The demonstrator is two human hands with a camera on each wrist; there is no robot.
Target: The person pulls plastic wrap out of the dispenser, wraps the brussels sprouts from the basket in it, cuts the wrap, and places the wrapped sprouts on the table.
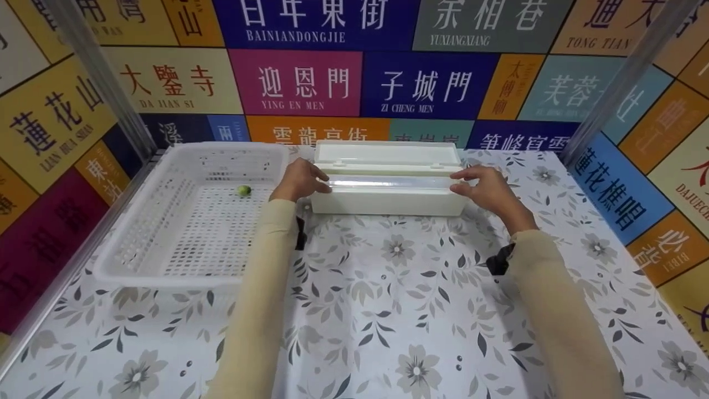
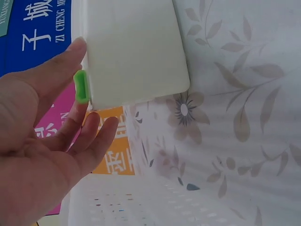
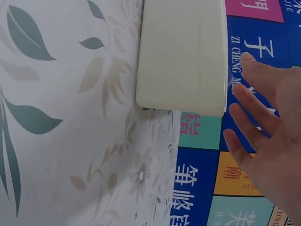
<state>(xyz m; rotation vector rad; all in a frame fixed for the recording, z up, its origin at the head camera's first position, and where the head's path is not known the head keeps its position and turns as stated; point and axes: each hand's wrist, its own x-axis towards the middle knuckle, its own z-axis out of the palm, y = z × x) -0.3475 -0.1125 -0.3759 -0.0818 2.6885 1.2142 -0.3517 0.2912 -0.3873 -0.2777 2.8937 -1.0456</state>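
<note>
A long white cling film box (image 1: 388,204) stands at the back of the table with its lid (image 1: 386,152) raised. Along its opening lies a shiny, clear roll of cling film (image 1: 390,183). My left hand (image 1: 299,180) grips the roll's left end by thumb and fingers; there a green end piece (image 2: 82,87) shows between thumb and index finger. At the opposite end, the thumb and index finger of my right hand (image 1: 487,188) hold the roll, with the other fingers spread apart. The roll's lower part is hidden inside the box.
Left of the box is a white perforated basket (image 1: 105,266) holding one small green round fruit (image 1: 243,190). A flower-patterned cloth (image 1: 399,310) covers the table. Colourful lettered panels (image 1: 299,83) and clear posts (image 1: 620,83) stand around the back and sides.
</note>
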